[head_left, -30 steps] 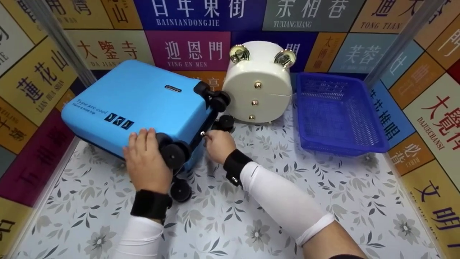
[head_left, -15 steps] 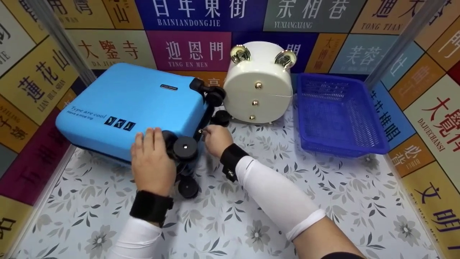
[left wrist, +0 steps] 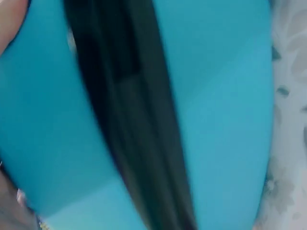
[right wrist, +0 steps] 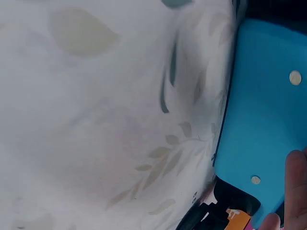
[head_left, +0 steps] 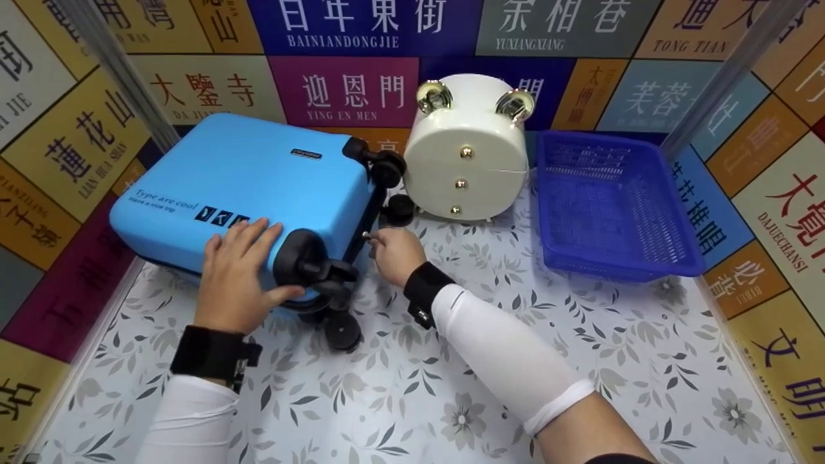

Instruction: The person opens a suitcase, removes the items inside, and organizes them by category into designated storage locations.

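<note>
A blue hard-shell suitcase (head_left: 271, 174) lies on its side at the left in the head view, its wheeled end facing right. My left hand (head_left: 235, 277) rests on its near edge with fingers spread over the shell, beside the near black wheel (head_left: 303, 258). At the wheeled end, the fingers of my right hand (head_left: 398, 256) pinch a small metal zipper pull (head_left: 366, 236) on the dark seam. In the left wrist view the black seam band (left wrist: 129, 105) runs between the two blue shell halves. The right wrist view shows part of the blue shell (right wrist: 264, 115) with fingertips beside it.
A cream rounded case (head_left: 464, 167) with gold ears and gold studs stands behind, close to the suitcase's far wheels (head_left: 388, 171). Right of it sits a blue plastic basket (head_left: 619, 206). Printed panels surround the floral surface (head_left: 515, 361).
My left hand has moved left along the suitcase and spread its fingers. The near wheel has swivelled and the suitcase has shifted slightly. My right hand keeps hold of the zipper pull.
</note>
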The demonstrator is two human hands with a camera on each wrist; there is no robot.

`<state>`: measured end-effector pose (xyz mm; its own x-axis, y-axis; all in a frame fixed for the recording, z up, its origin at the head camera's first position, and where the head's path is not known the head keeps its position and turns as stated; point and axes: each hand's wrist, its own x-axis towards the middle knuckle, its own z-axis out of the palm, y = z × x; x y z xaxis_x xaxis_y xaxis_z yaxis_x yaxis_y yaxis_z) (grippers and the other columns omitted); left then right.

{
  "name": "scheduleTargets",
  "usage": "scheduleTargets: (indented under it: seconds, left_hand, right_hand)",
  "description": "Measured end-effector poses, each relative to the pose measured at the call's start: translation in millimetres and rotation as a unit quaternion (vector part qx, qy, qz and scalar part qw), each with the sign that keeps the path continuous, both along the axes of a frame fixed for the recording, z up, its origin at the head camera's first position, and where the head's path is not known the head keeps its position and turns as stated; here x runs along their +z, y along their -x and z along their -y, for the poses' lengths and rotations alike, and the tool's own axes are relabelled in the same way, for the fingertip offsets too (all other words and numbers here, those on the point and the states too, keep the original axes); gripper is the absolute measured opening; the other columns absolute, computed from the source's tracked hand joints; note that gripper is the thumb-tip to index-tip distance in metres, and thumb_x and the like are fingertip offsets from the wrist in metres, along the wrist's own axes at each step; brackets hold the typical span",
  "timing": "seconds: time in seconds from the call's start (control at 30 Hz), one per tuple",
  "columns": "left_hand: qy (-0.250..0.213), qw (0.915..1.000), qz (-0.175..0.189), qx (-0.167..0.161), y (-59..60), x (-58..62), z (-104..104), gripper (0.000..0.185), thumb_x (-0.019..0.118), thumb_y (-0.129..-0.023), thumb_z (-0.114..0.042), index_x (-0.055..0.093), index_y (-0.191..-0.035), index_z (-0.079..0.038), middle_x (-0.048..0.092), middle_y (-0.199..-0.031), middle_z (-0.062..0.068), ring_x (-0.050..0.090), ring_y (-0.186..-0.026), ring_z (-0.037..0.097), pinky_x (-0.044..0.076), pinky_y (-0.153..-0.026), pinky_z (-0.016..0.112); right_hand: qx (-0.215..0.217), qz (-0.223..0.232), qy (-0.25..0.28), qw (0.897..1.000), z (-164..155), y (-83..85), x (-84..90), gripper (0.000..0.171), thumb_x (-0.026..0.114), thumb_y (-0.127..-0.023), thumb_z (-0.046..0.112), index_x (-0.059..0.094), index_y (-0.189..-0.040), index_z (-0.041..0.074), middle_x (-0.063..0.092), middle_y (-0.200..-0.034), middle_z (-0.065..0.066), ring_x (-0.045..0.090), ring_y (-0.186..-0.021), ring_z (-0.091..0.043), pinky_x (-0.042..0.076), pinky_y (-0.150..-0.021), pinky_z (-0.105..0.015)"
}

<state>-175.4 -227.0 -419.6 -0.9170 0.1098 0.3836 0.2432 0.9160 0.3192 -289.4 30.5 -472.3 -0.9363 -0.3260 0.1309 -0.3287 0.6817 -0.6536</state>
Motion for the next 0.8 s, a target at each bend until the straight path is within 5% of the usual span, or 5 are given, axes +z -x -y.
scheduleTargets:
  seconds: [0.3,0.57,0.8]
  left_hand:
    - [-0.015,0.9993,-0.024,0.023,3.4,-4.5,-16.5,0.101,0.099,-0.071,-0.038,0.052,-0.157,-0.011,0.048,-0.163,0.019,0.035,-0.154,0.046,0.020,-0.125,0.071]
    - [0.003,0.9971,0.076,-0.001,11.7,16.6,24.4,0.125,0.101,-0.064,-0.049,0.037,-0.167,-0.020,0.031,-0.174,0.018,0.021,-0.161,0.047,0.009,-0.128,0.073]
    - [0.015,0.9997,-0.005,0.019,16.2,2.5,24.6,0.125,0.101,-0.059,-0.056,0.045,-0.163,-0.016,0.046,-0.165,0.019,0.036,-0.153,0.048,0.021,-0.124,0.071]
  right_hand:
    - [0.050,0.028,0.012,0.998,7.1,-50.9,-3.5,0.020,0.061,-0.098,0.004,0.080,-0.096,0.010,0.082,-0.094,-0.005,0.076,-0.088,-0.023,0.061,-0.084,-0.039]
    - [0.042,0.021,0.020,0.999,12.5,-53.4,-3.7,0.017,0.061,-0.098,0.003,0.074,-0.088,0.007,0.079,-0.087,-0.006,0.073,-0.081,-0.022,0.060,-0.078,-0.038]
    - [0.046,0.009,0.037,0.998,8.3,-47.3,-4.4,0.019,0.061,-0.094,-0.002,0.077,-0.097,0.006,0.082,-0.097,-0.009,0.078,-0.094,-0.028,0.062,-0.089,-0.044]
